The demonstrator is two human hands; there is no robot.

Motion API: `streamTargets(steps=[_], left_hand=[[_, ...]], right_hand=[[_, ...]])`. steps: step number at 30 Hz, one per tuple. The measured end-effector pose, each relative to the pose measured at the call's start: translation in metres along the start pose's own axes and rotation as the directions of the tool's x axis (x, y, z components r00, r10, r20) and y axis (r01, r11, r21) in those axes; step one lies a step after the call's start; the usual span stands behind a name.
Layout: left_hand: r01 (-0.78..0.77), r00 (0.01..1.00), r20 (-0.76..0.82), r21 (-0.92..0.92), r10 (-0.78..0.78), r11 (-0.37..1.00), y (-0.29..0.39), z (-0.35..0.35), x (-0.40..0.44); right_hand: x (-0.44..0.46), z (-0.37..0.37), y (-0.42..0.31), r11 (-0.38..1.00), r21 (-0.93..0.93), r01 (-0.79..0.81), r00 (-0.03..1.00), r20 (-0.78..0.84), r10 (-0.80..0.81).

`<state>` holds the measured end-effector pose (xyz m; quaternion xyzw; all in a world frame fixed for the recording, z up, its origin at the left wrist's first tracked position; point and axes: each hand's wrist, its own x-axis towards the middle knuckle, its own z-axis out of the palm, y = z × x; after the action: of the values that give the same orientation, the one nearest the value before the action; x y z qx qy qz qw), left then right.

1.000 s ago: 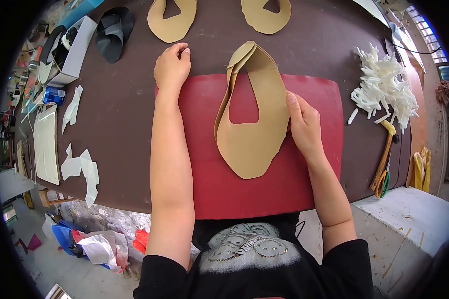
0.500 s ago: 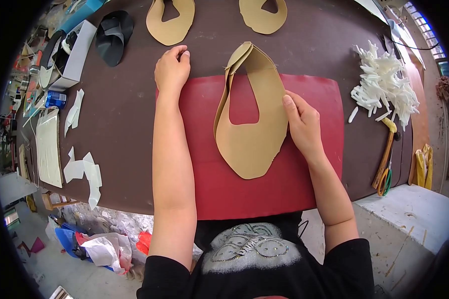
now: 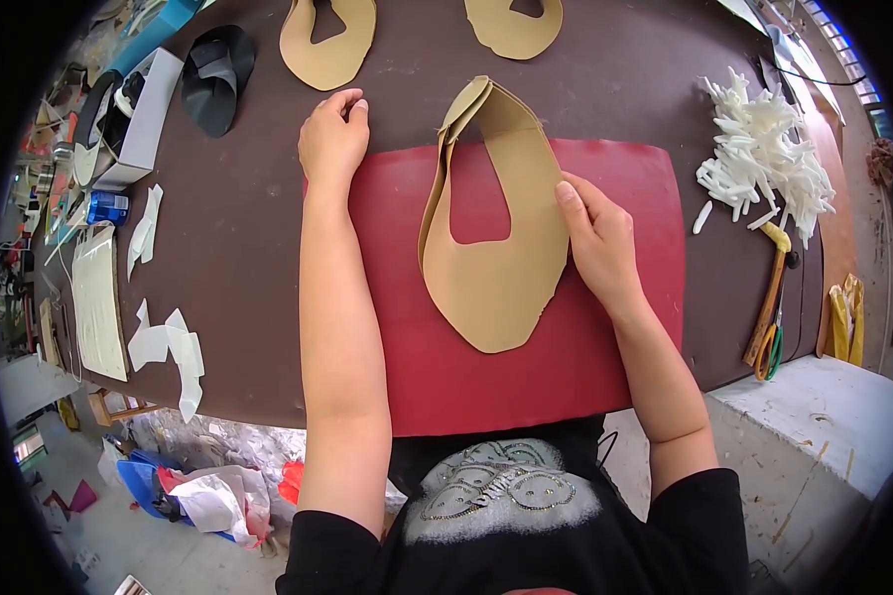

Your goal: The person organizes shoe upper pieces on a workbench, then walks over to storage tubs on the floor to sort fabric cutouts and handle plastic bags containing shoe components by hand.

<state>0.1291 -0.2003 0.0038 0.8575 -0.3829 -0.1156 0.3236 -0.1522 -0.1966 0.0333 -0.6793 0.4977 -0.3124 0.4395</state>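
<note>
A tan shoe upper (image 3: 491,293), with a U-shaped cut-out and its back folded together, stands tilted over a red sheet (image 3: 486,392). My right hand (image 3: 601,233) pinches its right edge, thumb on top and fingers behind. My left hand (image 3: 333,137) rests on the brown table just past the sheet's upper left corner. Its fingers are loosely curled, and nothing shows in them. Just beyond that hand lies a second tan upper (image 3: 329,67); a third tan upper (image 3: 516,35) is farther right.
On the left are a black upper piece (image 3: 213,89), a white box (image 3: 154,124), a blue can (image 3: 107,207) and white scraps (image 3: 169,347). White sticks (image 3: 764,159) are heaped on the right, above a wooden-handled hammer (image 3: 767,307) and scissors (image 3: 769,352).
The view has shifted slightly, so most things sit a little farther left or higher. My right hand keeps its hold on the tan upper; my left hand stays curled on the table.
</note>
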Motion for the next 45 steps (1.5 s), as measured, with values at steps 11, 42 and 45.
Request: streamTargets(steps=[11, 42, 45], left_hand=[[-0.015, 1.000, -0.002, 0.013, 0.015, 1.000, -0.005, 0.005, 0.000], [-0.101, 0.991, -0.085, 0.021, 0.102, 0.995, -0.002, 0.012, -0.010], [-0.158, 0.978, -0.134, 0.008, 0.158, 0.987, -0.005, 0.021, -0.008]], right_hand=[[-0.003, -0.002, -0.002, 1.000, -0.016, -0.018, 0.999, 0.031, 0.019], [0.043, -0.032, -0.023, 0.991, -0.094, 0.095, 0.994, -0.048, -0.100], [0.110, -0.025, -0.008, 0.931, -0.276, 0.238, 0.967, -0.026, -0.255]])
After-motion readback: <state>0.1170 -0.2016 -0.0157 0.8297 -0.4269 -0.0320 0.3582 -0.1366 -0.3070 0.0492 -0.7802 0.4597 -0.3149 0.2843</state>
